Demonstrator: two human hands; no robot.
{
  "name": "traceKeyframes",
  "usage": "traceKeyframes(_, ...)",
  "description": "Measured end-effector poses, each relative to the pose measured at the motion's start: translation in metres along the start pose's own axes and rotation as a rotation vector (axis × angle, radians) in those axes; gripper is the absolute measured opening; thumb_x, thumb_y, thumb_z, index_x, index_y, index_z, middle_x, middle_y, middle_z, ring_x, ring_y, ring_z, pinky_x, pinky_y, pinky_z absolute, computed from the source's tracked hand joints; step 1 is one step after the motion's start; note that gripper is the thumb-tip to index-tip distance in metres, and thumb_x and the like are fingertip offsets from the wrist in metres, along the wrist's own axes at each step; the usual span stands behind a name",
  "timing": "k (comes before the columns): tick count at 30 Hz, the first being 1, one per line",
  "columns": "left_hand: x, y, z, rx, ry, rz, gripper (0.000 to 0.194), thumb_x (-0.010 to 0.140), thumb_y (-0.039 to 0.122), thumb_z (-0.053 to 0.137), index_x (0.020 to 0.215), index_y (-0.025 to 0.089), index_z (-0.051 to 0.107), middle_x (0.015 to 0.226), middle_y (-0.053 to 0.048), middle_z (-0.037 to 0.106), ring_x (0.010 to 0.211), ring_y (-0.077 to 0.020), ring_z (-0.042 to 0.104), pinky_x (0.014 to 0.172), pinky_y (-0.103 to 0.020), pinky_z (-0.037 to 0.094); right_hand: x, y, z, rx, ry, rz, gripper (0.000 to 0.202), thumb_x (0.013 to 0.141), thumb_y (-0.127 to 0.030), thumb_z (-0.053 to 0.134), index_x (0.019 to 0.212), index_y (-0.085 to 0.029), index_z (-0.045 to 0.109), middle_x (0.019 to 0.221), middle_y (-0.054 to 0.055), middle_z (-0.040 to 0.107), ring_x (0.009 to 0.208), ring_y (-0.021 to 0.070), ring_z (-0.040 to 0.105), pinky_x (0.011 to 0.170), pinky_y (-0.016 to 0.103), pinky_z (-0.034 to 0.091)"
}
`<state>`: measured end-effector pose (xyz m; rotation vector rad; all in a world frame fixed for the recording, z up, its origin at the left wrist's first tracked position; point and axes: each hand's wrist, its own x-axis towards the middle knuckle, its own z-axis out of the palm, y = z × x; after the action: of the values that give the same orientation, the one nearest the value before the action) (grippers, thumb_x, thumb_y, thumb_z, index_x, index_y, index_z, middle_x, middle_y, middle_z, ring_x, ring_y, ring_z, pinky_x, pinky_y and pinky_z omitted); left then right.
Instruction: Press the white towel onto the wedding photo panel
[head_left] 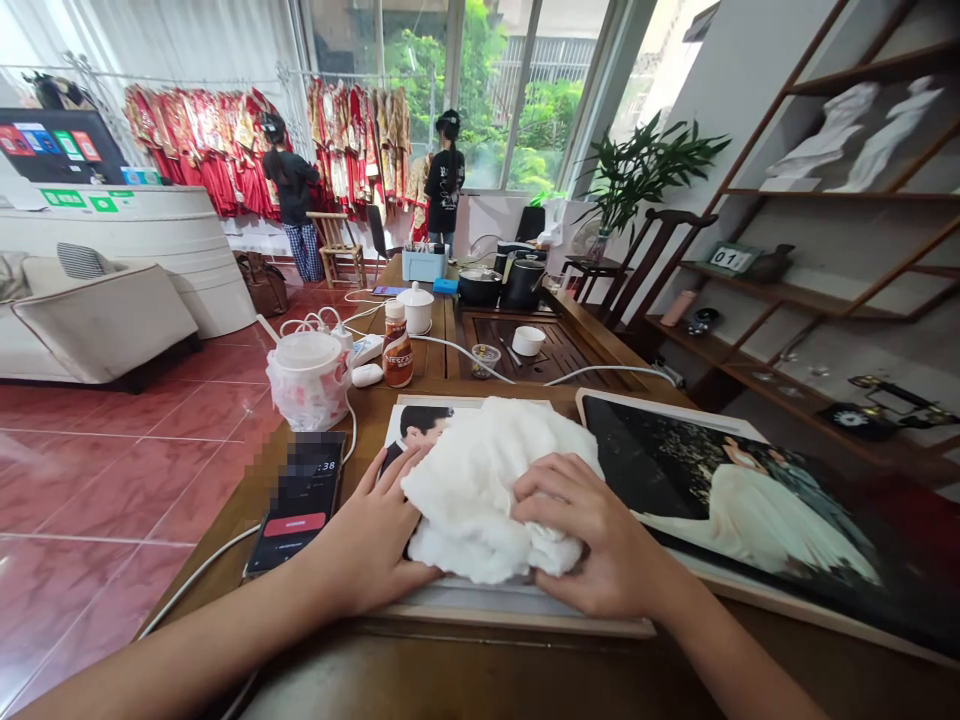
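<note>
A crumpled white cloth [499, 480] lies over a framed photo [416, 425], hiding most of its picture. My right hand [581, 535] grips the right side of this cloth with bent fingers. On the left, my left hand [379, 535] rests flat on the frame's left part, fingers stretched out and partly tucked behind the cloth's edge. To the right lies a second framed photo [795, 520], showing a white gown against a dark background.
Left of the frame are a phone [300, 505] on a cable, a plastic-wrapped cup [309, 375] and a coffee bottle [397, 345]. Beyond stand a lidded white cup [415, 308], a small white bowl [529, 341] and dark pots [521, 283]. Two people are near the clothes racks.
</note>
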<state>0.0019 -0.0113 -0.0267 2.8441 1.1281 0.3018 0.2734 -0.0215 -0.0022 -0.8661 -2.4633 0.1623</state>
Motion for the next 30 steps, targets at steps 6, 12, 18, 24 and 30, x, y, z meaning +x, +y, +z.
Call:
traceKeyframes(6,0.002,0.006,-0.004,-0.022,0.039,-0.049,0.070,0.095,0.056,0.047,0.152,0.017,0.031,0.157,-0.014,0.028,0.145,-0.0331,0.019,0.117,-0.055,0.017,-0.001,0.007,-0.002,-0.088,0.042,0.075,0.033,0.064,-0.014,0.069,0.094,-0.022,0.058,0.097,0.004,0.060,0.092,0.0244,0.050,0.082,0.041,0.036)
traceKeyframes(12,0.000,0.000,-0.001,-0.036,0.017,-0.002,0.077,0.084,0.047,0.064,0.150,0.021,0.035,0.157,-0.012,0.028,0.145,-0.0354,0.018,0.117,-0.057,0.016,0.001,-0.006,0.001,0.022,-0.012,-0.016,0.035,0.063,-0.016,0.069,0.096,-0.022,0.056,0.096,0.003,0.059,0.089,0.0223,0.051,0.081,0.040,0.037)
traceKeyframes(18,-0.004,0.002,-0.002,-0.028,0.069,-0.030,0.070,0.094,0.053,0.051,0.152,0.019,0.031,0.157,-0.013,0.029,0.145,-0.0338,0.020,0.117,-0.056,0.018,-0.001,0.005,0.001,-0.110,0.043,0.046,0.032,0.065,-0.015,0.068,0.095,-0.022,0.057,0.097,0.005,0.060,0.092,0.0247,0.051,0.083,0.042,0.037)
traceKeyframes(24,-0.006,-0.001,-0.003,-0.038,0.054,0.003,0.077,0.084,0.048,0.064,0.151,0.022,0.034,0.157,-0.011,0.030,0.145,-0.0348,0.020,0.117,-0.056,0.017,0.002,-0.012,0.001,0.013,-0.016,-0.008,0.034,0.064,-0.017,0.070,0.095,-0.023,0.056,0.097,0.004,0.059,0.090,0.0229,0.051,0.082,0.040,0.038)
traceKeyframes(30,-0.005,0.002,-0.003,-0.031,0.056,-0.025,0.073,0.091,0.052,0.054,0.152,0.020,0.029,0.157,-0.013,0.028,0.145,-0.0336,0.019,0.117,-0.056,0.017,-0.001,0.002,0.000,-0.081,0.035,0.039,0.035,0.064,-0.013,0.068,0.095,-0.022,0.057,0.098,0.004,0.061,0.092,0.0243,0.051,0.083,0.042,0.038)
